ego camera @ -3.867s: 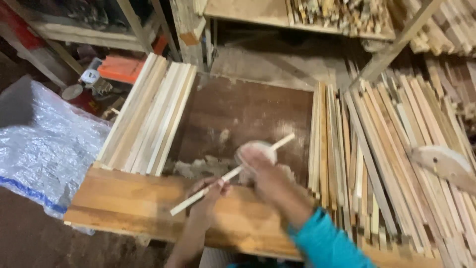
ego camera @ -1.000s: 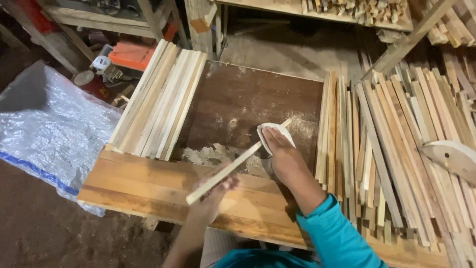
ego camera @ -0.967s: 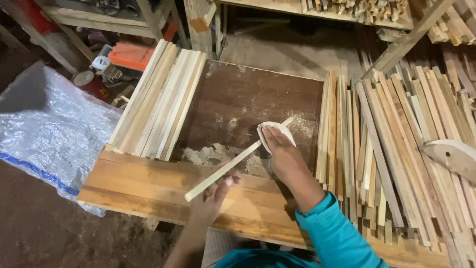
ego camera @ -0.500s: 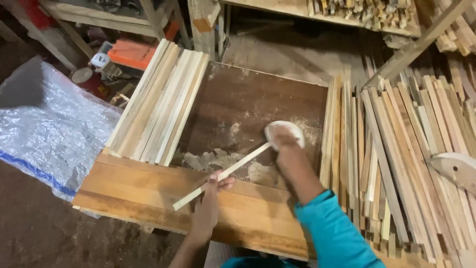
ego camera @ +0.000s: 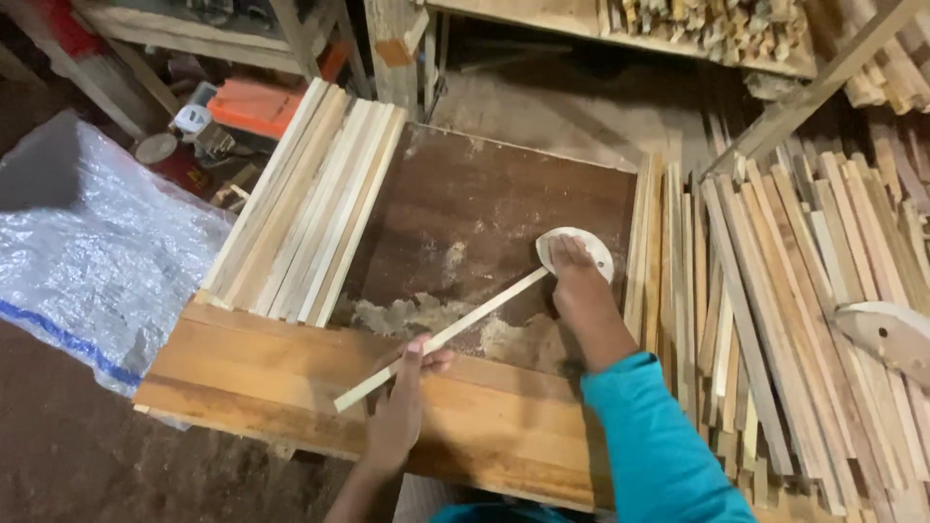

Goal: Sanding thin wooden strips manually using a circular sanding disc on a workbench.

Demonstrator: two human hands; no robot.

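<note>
**At the bench: one strip under two hands**

On the dark board (ego camera: 504,208) at the middle of the bench, a thin pale strip (ego camera: 441,339) lies slantwise, its far end near the board's right edge and its near end out over the plank (ego camera: 262,387) that runs along the front edge. The left hand (ego camera: 399,412) pinches the strip close to its near end, thumb on top and fingers curled beneath. The right hand (ego camera: 576,286) presses down on a pale pad (ego camera: 579,250) at the strip's far end, fingers together and flat on it; the teal sleeve (ego camera: 659,446) runs back from the wrist.

A drift of sawdust (ego camera: 426,315) sits just beside the strip, against the plank. Along the board's left edge lies a stack of strips (ego camera: 305,208), laid side by side and reaching up toward the far left corner. Hard against the right edge lies a crowded heap of slats (ego camera: 775,320), just beside the right hand. The far half of the board is bare. Off the left of the bench hangs a plastic sheet (ego camera: 82,261), and an orange tool (ego camera: 257,102) lies beyond the stack.
</note>
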